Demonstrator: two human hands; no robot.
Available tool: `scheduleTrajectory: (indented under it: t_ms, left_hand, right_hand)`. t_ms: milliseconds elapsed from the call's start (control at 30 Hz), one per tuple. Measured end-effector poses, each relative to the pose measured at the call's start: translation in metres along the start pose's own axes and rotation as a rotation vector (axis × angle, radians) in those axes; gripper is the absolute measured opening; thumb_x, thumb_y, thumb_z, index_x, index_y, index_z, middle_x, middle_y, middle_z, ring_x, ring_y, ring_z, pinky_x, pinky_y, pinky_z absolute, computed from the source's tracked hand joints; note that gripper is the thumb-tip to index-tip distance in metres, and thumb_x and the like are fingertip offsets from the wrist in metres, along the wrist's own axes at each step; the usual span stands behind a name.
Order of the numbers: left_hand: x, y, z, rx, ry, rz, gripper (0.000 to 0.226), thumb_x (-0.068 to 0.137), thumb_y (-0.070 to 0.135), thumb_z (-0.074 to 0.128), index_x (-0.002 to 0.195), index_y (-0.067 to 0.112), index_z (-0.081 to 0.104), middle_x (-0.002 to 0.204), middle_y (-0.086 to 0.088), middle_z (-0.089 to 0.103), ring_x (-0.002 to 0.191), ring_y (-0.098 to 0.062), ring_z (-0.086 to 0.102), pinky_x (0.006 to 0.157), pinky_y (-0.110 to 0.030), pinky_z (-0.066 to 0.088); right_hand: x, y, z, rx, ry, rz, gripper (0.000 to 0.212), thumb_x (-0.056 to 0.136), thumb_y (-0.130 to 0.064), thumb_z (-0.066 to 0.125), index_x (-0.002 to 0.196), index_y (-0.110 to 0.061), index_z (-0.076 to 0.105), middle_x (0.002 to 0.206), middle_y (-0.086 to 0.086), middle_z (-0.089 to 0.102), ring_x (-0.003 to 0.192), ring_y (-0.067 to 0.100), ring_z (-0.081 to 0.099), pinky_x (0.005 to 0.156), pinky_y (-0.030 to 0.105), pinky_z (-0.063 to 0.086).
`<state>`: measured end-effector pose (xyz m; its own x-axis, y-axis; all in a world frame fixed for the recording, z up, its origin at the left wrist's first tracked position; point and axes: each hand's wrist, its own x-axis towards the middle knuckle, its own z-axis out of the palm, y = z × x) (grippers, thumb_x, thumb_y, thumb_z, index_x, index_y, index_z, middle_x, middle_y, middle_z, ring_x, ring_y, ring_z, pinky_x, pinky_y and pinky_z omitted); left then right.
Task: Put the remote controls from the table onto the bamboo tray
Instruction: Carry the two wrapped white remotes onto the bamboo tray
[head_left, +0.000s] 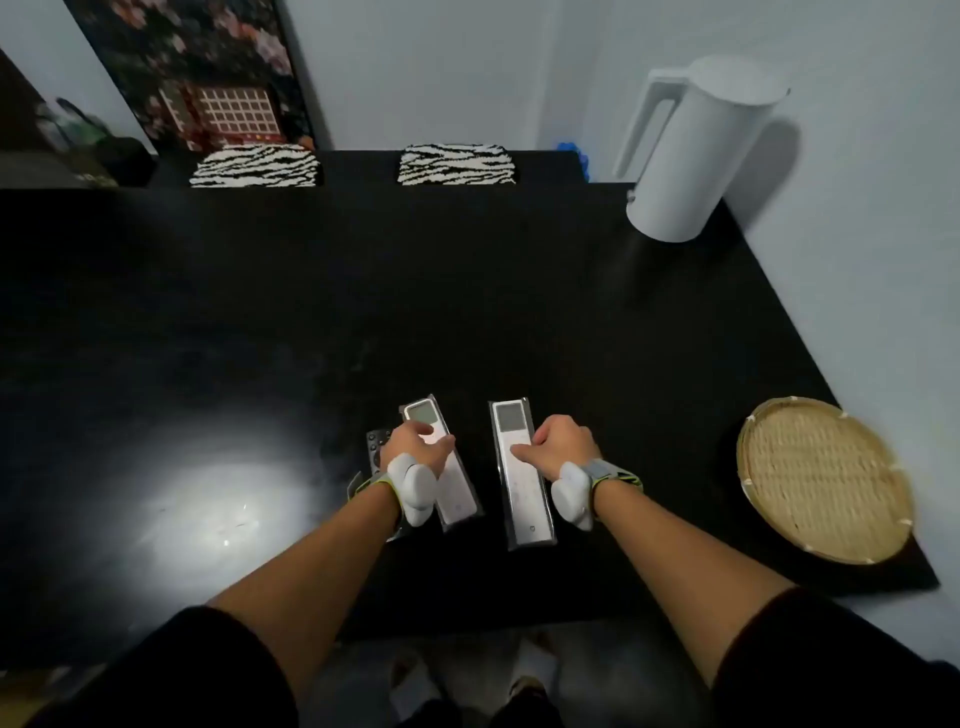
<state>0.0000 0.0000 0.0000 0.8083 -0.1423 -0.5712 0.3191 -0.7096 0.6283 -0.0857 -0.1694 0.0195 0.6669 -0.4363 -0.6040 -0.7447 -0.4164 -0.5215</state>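
Two long white remote controls in clear plastic sleeves lie side by side on the black table. My left hand (415, 446) rests over the left remote (452, 491), fingers curled across its upper half. My right hand (563, 446) touches the right edge of the right remote (522, 493), thumb laid on its face. A small dark remote (375, 451) lies partly hidden under my left wrist. The round bamboo tray (823, 480) sits at the table's right front corner, with nothing on it.
A white electric kettle (696, 150) stands at the far right of the table (363, 291). Two zebra-patterned cushions (457, 165) sit beyond the far edge. A wall runs along the right side. A bright light reflection marks the table's left front.
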Motion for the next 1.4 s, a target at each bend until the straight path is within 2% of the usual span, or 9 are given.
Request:
scheduleTrajectory:
  t_ms: [133, 300, 500, 667, 833, 1000, 1100, 1267, 1400]
  left_hand:
    - [0.005, -0.004, 0.012, 0.052, 0.033, -0.026, 0.052, 0.083, 0.032, 0.062, 0.129, 0.010, 0.050, 0.121, -0.016, 0.063, 0.108, -0.034, 0.062, 0.089, -0.036, 0.049]
    - [0.011, -0.002, 0.019, 0.061, 0.053, 0.011, 0.063, 0.078, 0.033, 0.065, 0.134, 0.015, 0.042, 0.127, -0.016, 0.059, 0.112, -0.037, 0.058, 0.092, -0.041, 0.049]
    - [0.021, -0.001, 0.028, 0.124, 0.032, 0.041, 0.074, 0.071, 0.025, 0.069, 0.137, 0.020, 0.035, 0.132, -0.016, 0.048, 0.121, -0.038, 0.047, 0.099, -0.046, 0.042]
    - [0.026, 0.000, 0.030, 0.297, 0.001, 0.037, 0.074, 0.072, 0.024, 0.074, 0.134, 0.015, 0.035, 0.134, -0.018, 0.043, 0.125, -0.041, 0.041, 0.101, -0.051, 0.039]
    - [0.030, 0.000, 0.033, 0.290, 0.014, 0.004, 0.066, 0.069, 0.027, 0.079, 0.123, 0.011, 0.045, 0.131, -0.017, 0.044, 0.122, -0.038, 0.045, 0.099, -0.047, 0.041]
    - [0.037, -0.008, 0.033, 0.184, -0.005, 0.011, 0.049, 0.069, 0.025, 0.078, 0.103, 0.014, 0.046, 0.103, -0.009, 0.055, 0.095, -0.030, 0.056, 0.074, -0.033, 0.040]
    - [0.038, -0.009, 0.030, 0.136, 0.013, -0.009, 0.041, 0.070, 0.027, 0.077, 0.096, 0.018, 0.046, 0.093, -0.002, 0.056, 0.083, -0.023, 0.054, 0.068, -0.031, 0.038]
    - [0.039, -0.001, 0.031, 0.075, -0.020, -0.025, 0.032, 0.074, 0.026, 0.076, 0.097, 0.013, 0.058, 0.093, -0.004, 0.063, 0.084, -0.025, 0.059, 0.072, -0.033, 0.046]
    - [0.031, 0.018, 0.043, -0.010, -0.083, 0.021, 0.031, 0.079, 0.020, 0.073, 0.105, 0.005, 0.063, 0.093, -0.007, 0.064, 0.086, -0.026, 0.062, 0.075, -0.035, 0.052]
  right_hand:
    - [0.009, 0.003, 0.009, -0.048, 0.008, 0.058, 0.042, 0.080, -0.035, 0.070, 0.109, -0.010, 0.052, 0.109, 0.010, 0.062, 0.093, 0.027, 0.064, 0.068, 0.036, 0.050]
    - [0.018, 0.004, 0.021, -0.112, 0.030, 0.089, 0.061, 0.078, -0.040, 0.073, 0.121, -0.006, 0.047, 0.122, 0.016, 0.057, 0.106, 0.034, 0.061, 0.086, 0.046, 0.053]
    - [0.031, 0.009, 0.027, -0.173, 0.046, 0.136, 0.072, 0.074, -0.046, 0.075, 0.125, -0.005, 0.045, 0.125, 0.016, 0.056, 0.109, 0.037, 0.059, 0.086, 0.049, 0.053]
    - [0.035, 0.015, 0.030, -0.095, 0.058, 0.139, 0.065, 0.073, -0.041, 0.076, 0.117, -0.007, 0.043, 0.117, 0.016, 0.061, 0.102, 0.037, 0.062, 0.084, 0.051, 0.054]
    - [0.038, 0.015, 0.031, -0.051, 0.070, 0.146, 0.065, 0.073, -0.037, 0.077, 0.119, -0.005, 0.044, 0.120, 0.017, 0.058, 0.104, 0.037, 0.061, 0.085, 0.050, 0.054]
    - [0.041, 0.017, 0.033, -0.019, 0.074, 0.143, 0.069, 0.073, -0.035, 0.079, 0.123, -0.005, 0.043, 0.125, 0.017, 0.054, 0.109, 0.038, 0.058, 0.087, 0.051, 0.053]
    - [0.043, 0.019, 0.037, 0.071, 0.081, 0.104, 0.056, 0.077, -0.029, 0.076, 0.115, -0.009, 0.040, 0.116, 0.017, 0.060, 0.100, 0.037, 0.064, 0.081, 0.048, 0.055]
    - [0.052, 0.037, 0.031, 0.137, 0.095, 0.039, 0.030, 0.082, -0.025, 0.072, 0.099, -0.013, 0.049, 0.103, 0.010, 0.062, 0.088, 0.026, 0.062, 0.068, 0.036, 0.049]
    - [0.057, 0.058, 0.008, 0.244, 0.152, 0.017, 0.025, 0.082, -0.024, 0.073, 0.091, -0.016, 0.050, 0.087, -0.002, 0.058, 0.081, 0.019, 0.060, 0.061, 0.028, 0.046]
